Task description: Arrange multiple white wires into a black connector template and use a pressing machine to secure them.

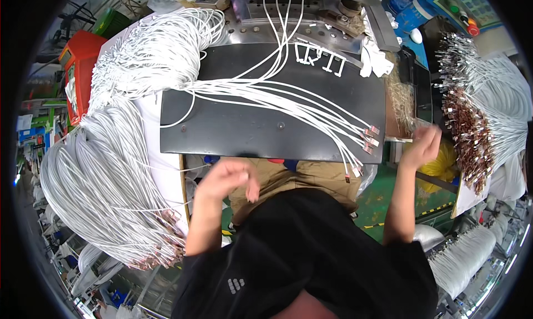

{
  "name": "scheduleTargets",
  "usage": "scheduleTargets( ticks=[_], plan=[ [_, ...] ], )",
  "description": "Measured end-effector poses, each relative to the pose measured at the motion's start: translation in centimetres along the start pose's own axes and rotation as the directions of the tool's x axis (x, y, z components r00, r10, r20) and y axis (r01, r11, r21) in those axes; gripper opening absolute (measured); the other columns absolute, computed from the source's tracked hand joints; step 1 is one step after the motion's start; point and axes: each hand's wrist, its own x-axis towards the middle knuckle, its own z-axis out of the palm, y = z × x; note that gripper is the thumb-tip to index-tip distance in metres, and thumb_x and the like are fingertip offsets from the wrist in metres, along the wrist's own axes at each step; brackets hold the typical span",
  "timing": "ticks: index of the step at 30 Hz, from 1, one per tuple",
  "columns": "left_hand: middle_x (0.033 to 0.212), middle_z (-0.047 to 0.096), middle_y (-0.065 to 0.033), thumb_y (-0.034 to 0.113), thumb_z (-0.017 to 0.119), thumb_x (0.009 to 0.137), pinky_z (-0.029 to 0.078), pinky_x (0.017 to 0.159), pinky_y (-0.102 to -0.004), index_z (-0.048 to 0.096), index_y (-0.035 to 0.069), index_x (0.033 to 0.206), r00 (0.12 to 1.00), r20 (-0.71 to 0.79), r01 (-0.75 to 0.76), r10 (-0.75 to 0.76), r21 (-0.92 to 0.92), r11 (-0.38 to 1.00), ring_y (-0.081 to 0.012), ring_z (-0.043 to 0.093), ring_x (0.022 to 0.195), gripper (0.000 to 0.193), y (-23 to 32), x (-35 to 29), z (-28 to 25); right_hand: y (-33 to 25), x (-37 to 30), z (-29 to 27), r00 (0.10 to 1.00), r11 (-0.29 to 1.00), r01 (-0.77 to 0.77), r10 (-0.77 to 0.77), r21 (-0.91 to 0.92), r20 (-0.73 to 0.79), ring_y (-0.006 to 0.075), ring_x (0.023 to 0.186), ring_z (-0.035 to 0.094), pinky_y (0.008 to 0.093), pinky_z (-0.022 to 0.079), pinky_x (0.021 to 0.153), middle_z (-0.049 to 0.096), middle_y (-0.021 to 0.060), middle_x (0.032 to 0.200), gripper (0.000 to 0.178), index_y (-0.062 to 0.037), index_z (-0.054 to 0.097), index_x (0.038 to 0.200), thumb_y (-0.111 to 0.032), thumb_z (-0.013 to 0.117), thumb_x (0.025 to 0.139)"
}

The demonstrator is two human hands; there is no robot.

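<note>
White cables fan out across a black board. Their small connector ends lie at its right edge, and a few hang past the front edge. My left hand hovers just in front of the board's near left edge, fingers loosely bent and apart, with nothing seen in it. Off the board's right side is my right hand, raised and slightly smeared, its fingers curled together. Whatever it may hold is hidden. Several cables run up into a metal machine at the back.
Large white cable bundles are heaped at the left, beside a red bin. White plastic sprue pieces lie near the machine. More cables with brown ends rest on the right-hand table. A yellow bag stands below my right hand.
</note>
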Motion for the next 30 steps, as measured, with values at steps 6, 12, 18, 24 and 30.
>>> scheduleTargets(
  ticks=[6,12,18,24,30],
  plan=[
    [0.089,0.069,-0.0106,0.036,0.065,0.098,0.053,0.069,-0.0313,0.063,0.001,0.102,0.492,-0.861,-0.367,0.127,-0.072,0.928,-0.0188,0.066,0.076,0.035,-9.1,-2.7,-3.0,-0.2,-16.7,-2.8,0.624,0.878,-0.145,0.439,-0.457,0.646,0.0262,0.084,0.06,0.0363,0.051,0.074,0.066,0.0126,0.095,0.02,0.0032,0.066,0.1,-0.015,0.064,0.092],
    [0.078,0.07,-0.0083,0.026,0.057,0.102,0.05,0.071,-0.0286,0.066,0.002,0.089,0.349,-0.923,-0.31,0.162,0.049,0.949,-0.0159,0.065,0.073,0.029,-8.4,-2.8,-4.2,4.7,-19.3,-3.6,0.599,0.786,0.411,0.149,-0.461,0.787,0.0255,0.081,0.062,0.0368,0.05,0.077,0.069,0.012,0.102,0.023,-0.0047,0.067,0.115,-0.01,0.064,0.094],
    [0.085,0.072,-0.0082,0.024,0.058,0.098,0.053,0.074,-0.0286,0.071,0.001,0.095,0.392,-0.918,-0.115,0.059,0.015,0.993,-0.0165,0.068,0.081,0.027,-8.2,-1.4,-3.4,9.6,-17.2,-10.3,0.4,0.638,0.647,0.183,-0.418,0.898,0.043,0.118,0.052,0.0612,0.034,0.107,0.063,0.0159,0.122,0.057,-0.0143,0.062,0.135,-0.019,0.072,0.079],
    [0.088,0.072,-0.0106,0.023,0.057,0.1,0.056,0.08,-0.0285,0.07,-0.002,0.097,0.413,-0.907,-0.291,0.083,-0.045,0.956,-0.0169,0.069,0.08,0.028,-10.1,-1.8,-4.2,11.3,-13.2,-7.0,0.165,0.747,0.524,0.381,-0.408,0.91,0.0407,0.119,0.054,0.0554,0.036,0.107,0.057,0.0218,0.134,0.057,-0.0014,0.053,0.139,-0.023,0.06,0.087],
    [0.088,0.072,-0.01,0.026,0.057,0.102,0.056,0.08,-0.0285,0.07,-0.002,0.099,0.442,-0.893,-0.317,0.081,-0.072,0.946,-0.0166,0.069,0.08,0.031,-10.2,-1.8,-4.7,16.8,-14.1,-9.2,0.259,0.848,0.456,0.166,-0.272,0.952,0.0345,0.124,0.055,0.049,0.039,0.108,0.055,0.0215,0.138,0.058,0.0008,0.05,0.142,-0.036,0.055,0.097]
  ],
)
